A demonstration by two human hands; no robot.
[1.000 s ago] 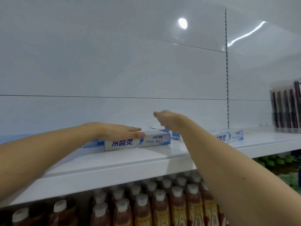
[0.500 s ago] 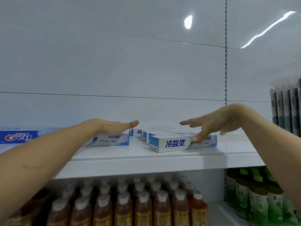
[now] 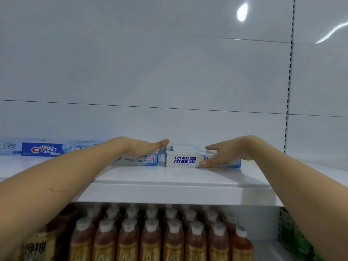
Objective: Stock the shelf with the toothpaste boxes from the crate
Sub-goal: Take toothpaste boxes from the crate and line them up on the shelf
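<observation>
**Toothpaste boxes: front row being squared on the shelf**

Toothpaste boxes (image 3: 185, 160), white and blue, lie flat on the white shelf (image 3: 169, 178), near its front edge and toward its right end, with more rows packed behind. A second box (image 3: 140, 159) lies just left of them, a narrow gap between. A Crest box (image 3: 40, 148) sits further back toward the left end.

Right hand (image 3: 228, 154): fingers straight and spread, thumb tip pressed against the front face of the nearest box, fingers laid over its top. Left hand (image 3: 139, 146): flat, fingers together, resting over the second box; it holds nothing.

Change: half a second ago the front box sat skewed; it now lies parallel to the shelf's front edge. This batch looks placed and tidied.

Below: brown bottles (image 3: 150, 236) in rows. The crate is out of view.
</observation>
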